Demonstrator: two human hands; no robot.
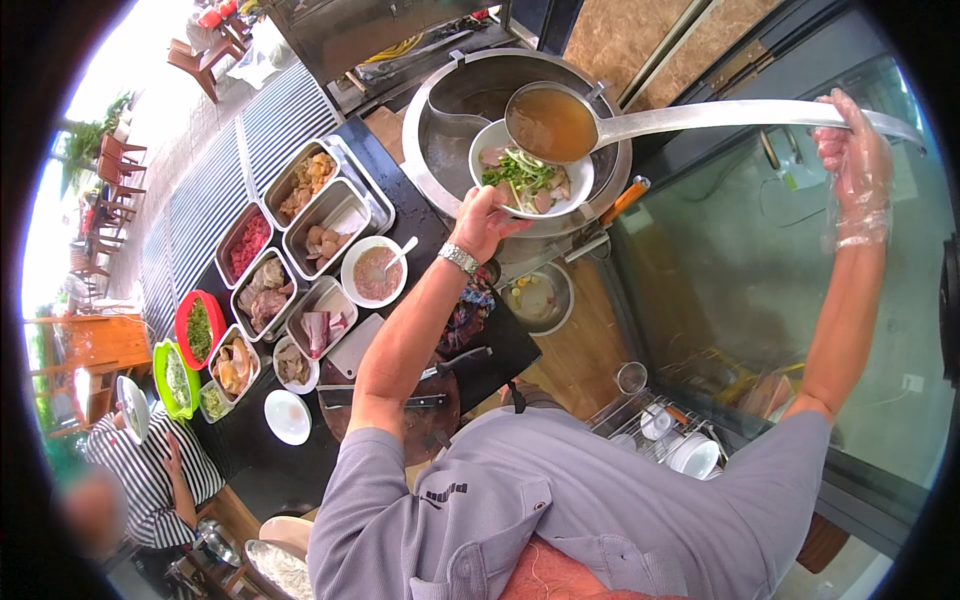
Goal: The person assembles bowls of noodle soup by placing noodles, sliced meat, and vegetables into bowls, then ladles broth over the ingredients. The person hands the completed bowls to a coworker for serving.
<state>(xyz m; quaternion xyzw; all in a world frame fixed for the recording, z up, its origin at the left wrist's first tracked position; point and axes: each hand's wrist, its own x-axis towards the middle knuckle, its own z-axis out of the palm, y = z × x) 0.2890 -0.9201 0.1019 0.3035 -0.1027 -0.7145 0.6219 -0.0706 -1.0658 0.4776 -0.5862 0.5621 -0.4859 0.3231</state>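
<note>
Ladle (668,122), upper centre, could slop broth (552,120) if the right hand (857,150), clenched round it, tilts; left hand (484,222) pinches white bowl (580,184).

1 piece of lettering shows: a short printed word in dark letters on the left chest of the person's grey short-sleeved shirt (590,480). The dark print (445,492) sits beside the buttoned placket (537,508), slanted and upside down as seen from the head view.
</note>
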